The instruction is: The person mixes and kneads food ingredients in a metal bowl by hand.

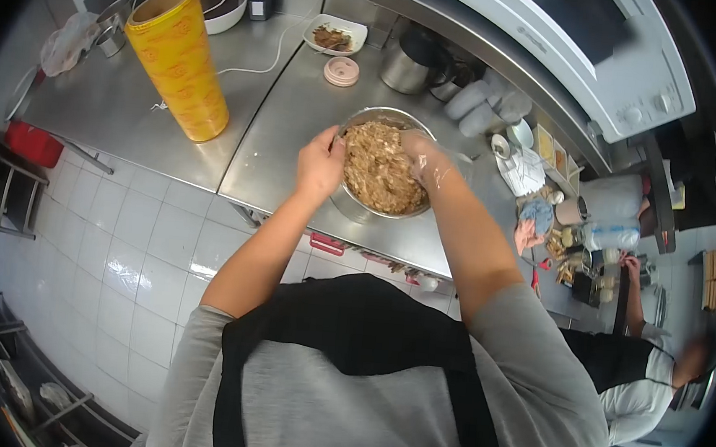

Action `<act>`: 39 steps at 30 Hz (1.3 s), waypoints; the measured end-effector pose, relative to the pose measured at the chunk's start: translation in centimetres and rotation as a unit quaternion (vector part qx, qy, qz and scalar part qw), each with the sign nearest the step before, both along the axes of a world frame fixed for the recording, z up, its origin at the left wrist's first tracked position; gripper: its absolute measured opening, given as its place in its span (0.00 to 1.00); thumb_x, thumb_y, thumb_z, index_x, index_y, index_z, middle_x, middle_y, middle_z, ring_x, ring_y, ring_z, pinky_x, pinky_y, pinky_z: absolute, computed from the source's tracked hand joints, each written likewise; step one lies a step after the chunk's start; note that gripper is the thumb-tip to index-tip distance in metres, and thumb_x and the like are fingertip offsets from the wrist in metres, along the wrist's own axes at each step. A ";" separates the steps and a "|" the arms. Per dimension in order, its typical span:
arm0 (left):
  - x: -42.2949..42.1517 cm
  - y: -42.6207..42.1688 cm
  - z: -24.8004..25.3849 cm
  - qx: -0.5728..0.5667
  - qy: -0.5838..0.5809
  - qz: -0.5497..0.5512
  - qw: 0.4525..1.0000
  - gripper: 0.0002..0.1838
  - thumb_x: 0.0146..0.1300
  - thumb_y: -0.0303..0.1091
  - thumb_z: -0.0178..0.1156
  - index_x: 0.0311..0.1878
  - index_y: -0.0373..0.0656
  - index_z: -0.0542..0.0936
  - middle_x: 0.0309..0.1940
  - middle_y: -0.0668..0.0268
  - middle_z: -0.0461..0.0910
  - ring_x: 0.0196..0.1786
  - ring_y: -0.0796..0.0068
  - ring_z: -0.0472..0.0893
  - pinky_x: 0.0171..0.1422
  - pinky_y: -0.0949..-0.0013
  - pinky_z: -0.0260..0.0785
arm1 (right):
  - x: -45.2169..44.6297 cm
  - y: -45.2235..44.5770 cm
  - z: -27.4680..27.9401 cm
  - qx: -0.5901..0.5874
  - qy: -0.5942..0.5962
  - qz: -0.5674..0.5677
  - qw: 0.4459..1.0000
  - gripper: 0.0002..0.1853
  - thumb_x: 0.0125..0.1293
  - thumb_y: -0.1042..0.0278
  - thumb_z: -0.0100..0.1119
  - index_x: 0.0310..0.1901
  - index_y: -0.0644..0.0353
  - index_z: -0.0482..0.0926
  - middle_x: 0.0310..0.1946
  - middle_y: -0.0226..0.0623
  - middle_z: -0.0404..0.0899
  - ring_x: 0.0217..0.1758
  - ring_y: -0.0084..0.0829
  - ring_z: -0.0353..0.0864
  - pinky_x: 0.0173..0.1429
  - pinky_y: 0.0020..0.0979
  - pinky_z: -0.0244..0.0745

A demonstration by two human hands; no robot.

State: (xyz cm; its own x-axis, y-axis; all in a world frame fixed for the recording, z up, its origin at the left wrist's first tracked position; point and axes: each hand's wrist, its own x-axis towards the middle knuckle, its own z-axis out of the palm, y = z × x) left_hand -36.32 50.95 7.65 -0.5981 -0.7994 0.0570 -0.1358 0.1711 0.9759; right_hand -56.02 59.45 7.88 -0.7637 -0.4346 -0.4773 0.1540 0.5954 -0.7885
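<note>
A round metal bowl (363,210) stands on the steel counter in front of me, filled with a lumpy brown, wet-looking mixture (379,166). My left hand (322,163) grips the bowl's left rim, thumb on the inner side. On the opposite side, my right hand (424,157) wears a clear plastic glove and reaches into the mixture along the right wall. Its fingers are partly hidden there, so their closing cannot be made out. Behind the bowl sits a pink lid (341,72), near a white dish (336,35) with brown food scraps.
A tall yellow roll of film (181,67) stands upright on the left counter. Metal pitchers (408,64) and plastic cups (469,100) line the back right, under a white microwave (549,45). Farther right, a co-worker (641,363) stands at the same counter.
</note>
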 end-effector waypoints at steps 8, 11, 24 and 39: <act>-0.9 1.6 -1.1 -0.039 0.101 0.115 0.987 0.16 0.68 0.33 0.49 0.54 0.35 0.76 0.49 0.55 0.76 0.48 0.56 0.78 0.58 0.63 0.68 | 2.0 0.3 9.2 -0.226 -0.162 0.234 0.932 0.15 0.65 0.72 0.54 0.50 0.72 0.77 0.48 0.43 0.81 0.53 0.33 0.80 0.59 0.32 0.75; -2.2 1.7 -2.2 -0.038 0.128 0.151 0.979 0.16 0.68 0.31 0.49 0.55 0.35 0.76 0.50 0.54 0.76 0.50 0.58 0.78 0.59 0.63 0.68 | 6.1 1.5 10.3 -0.074 0.256 0.472 0.841 0.17 0.59 0.75 0.54 0.51 0.61 0.79 0.51 0.44 0.80 0.53 0.38 0.80 0.58 0.35 0.74; -2.3 0.5 -4.0 0.088 0.177 0.055 0.979 0.19 0.66 0.29 0.54 0.59 0.31 0.71 0.53 0.54 0.76 0.52 0.65 0.78 0.58 0.65 0.70 | 4.9 -2.5 0.9 0.288 0.290 0.557 0.723 0.17 0.57 0.64 0.57 0.49 0.53 0.83 0.45 0.40 0.83 0.50 0.37 0.82 0.47 0.42 0.76; -2.9 -1.0 -2.7 0.170 0.176 -0.026 0.969 0.18 0.68 0.23 0.48 0.60 0.32 0.69 0.53 0.58 0.75 0.52 0.70 0.76 0.56 0.68 0.69 | 1.1 -4.0 4.9 0.252 0.328 0.507 0.756 0.19 0.59 0.59 0.56 0.52 0.50 0.82 0.50 0.36 0.81 0.52 0.34 0.80 0.52 0.39 0.74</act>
State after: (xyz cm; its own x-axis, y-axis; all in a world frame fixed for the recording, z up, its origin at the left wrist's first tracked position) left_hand -39.20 49.97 5.00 -0.6293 -0.7771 0.0041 0.2165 -0.1702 0.9613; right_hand -54.90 55.43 12.79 -0.3039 -0.8450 -0.4400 -0.9092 0.3952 -0.1310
